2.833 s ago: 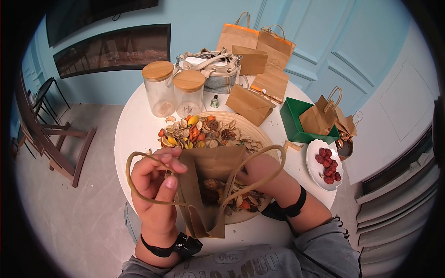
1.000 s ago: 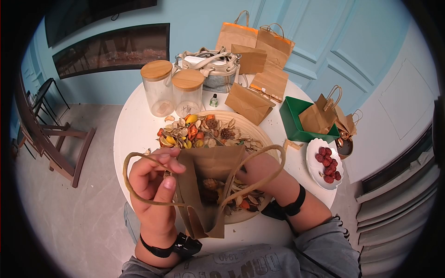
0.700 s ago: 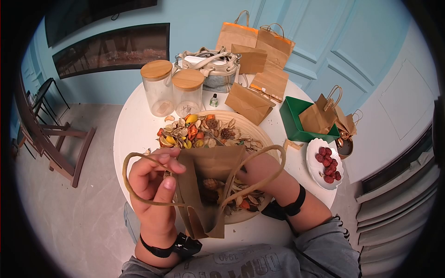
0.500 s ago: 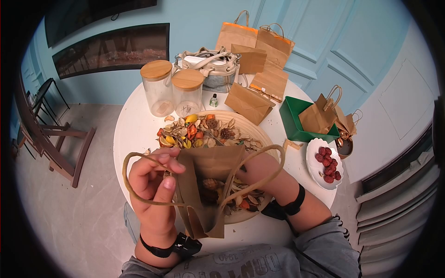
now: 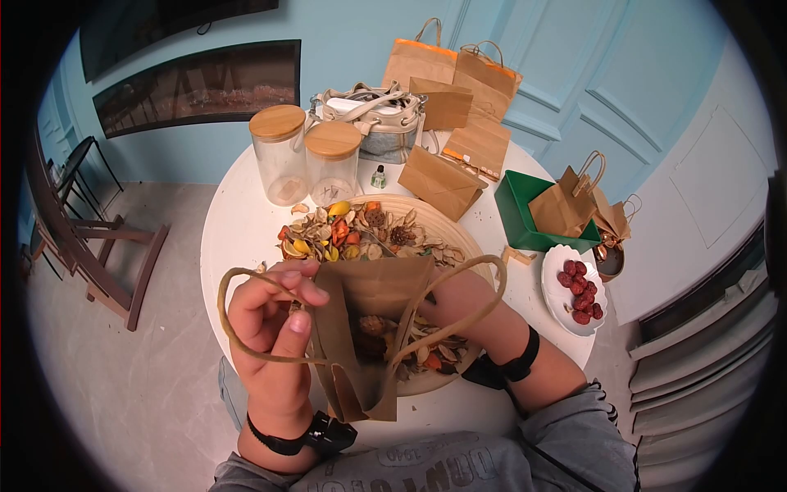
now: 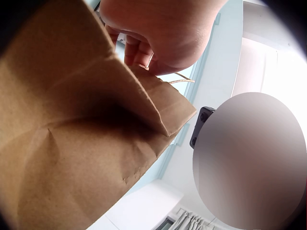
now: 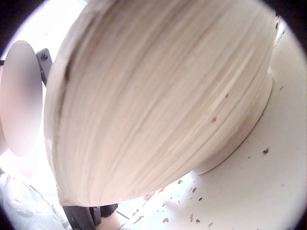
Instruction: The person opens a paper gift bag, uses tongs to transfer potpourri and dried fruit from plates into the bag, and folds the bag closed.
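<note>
Right now, the person's left hand (image 5: 272, 328) grips an open brown paper bag with twisted handles (image 5: 340, 328) by its side, over a round, pale wooden bowl of dried petals (image 5: 471, 254) on the white counter (image 5: 234, 217); the right hand's (image 5: 447, 297) fingers are hidden, so its grasp cannot be told.

The paper bag (image 5: 377, 283) hides the right hand's (image 5: 447, 297) fingers (how they lie, I can't tell) and the bowl's (image 5: 438, 215) near left part; the far-left dark panel (image 5: 164, 25) runs out of view.
</note>
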The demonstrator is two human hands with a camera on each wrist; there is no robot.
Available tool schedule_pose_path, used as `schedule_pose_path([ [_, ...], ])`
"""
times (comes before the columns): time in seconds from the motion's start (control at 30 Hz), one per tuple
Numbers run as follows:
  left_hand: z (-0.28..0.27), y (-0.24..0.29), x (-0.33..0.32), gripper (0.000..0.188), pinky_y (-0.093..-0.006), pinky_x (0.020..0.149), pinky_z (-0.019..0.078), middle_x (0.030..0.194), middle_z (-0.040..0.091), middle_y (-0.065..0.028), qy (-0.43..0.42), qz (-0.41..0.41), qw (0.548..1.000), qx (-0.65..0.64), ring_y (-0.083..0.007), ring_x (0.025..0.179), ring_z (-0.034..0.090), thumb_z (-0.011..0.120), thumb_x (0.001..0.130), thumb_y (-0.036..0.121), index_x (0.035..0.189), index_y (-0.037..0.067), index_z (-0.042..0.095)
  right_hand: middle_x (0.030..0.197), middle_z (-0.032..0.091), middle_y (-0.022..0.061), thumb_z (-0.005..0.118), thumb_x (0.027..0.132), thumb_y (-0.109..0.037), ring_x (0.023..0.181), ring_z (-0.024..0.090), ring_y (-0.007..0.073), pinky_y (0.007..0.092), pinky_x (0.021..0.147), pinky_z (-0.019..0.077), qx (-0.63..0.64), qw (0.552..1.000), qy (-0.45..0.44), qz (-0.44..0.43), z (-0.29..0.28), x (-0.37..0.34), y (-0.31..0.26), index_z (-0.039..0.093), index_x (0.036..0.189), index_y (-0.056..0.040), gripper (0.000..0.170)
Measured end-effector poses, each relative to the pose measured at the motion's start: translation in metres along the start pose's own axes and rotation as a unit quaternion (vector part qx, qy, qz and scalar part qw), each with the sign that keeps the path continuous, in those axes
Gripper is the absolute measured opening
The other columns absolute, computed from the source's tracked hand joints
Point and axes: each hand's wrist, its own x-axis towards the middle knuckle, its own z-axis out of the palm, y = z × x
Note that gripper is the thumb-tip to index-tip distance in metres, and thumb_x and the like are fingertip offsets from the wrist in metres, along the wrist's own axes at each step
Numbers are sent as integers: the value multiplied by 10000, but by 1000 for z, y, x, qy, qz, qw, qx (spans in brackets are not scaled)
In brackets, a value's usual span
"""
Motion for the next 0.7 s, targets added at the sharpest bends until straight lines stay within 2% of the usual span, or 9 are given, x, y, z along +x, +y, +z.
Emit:
schedule_pose_path([
  [0.7, 0, 1, 1, 259, -430, 1008, 350, 935, 609, -120, -2, -6, 1000, -5, -239, 1055, 551, 553, 868, 44, 1123, 37, 517, 771, 642, 189, 594, 869, -338, 760, 634, 373, 461, 677, 492, -4, 1000, 0, 1, 0, 0, -1, 513, 973, 0, 363],
])
